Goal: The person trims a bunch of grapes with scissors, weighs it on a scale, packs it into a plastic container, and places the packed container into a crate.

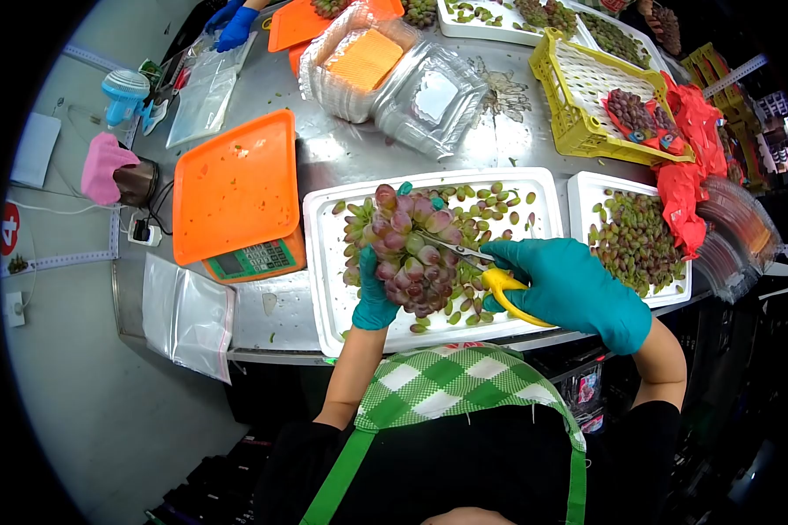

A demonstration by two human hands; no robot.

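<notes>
Metal table [328, 162]: its grey top spreads through the scene, with a pale wall [48, 315] on the left side.
White tray [545, 206]: it lies at the near edge of the table, with many loose grapes [499, 206] on it.
Grape bunch [418, 276]: purple and green, it is held above the left part of the white tray.
Left hand [375, 293]: in a teal glove, it is curled around the bunch; two fingertips show at the far side, the other fingers are hidden.
Right hand [573, 284]: also gloved, it is closed around the yellow handles of the scissors [503, 282].
Blades: they point to the left, into the bunch; I cannot tell if they touch a stem.
Orange scale [236, 188]: it stands left of the white tray.
Yellow crate [547, 74]: it is at the far right, with some grapes in it.
Other person: blue-gloved hands [236, 31] at the far left.
</notes>
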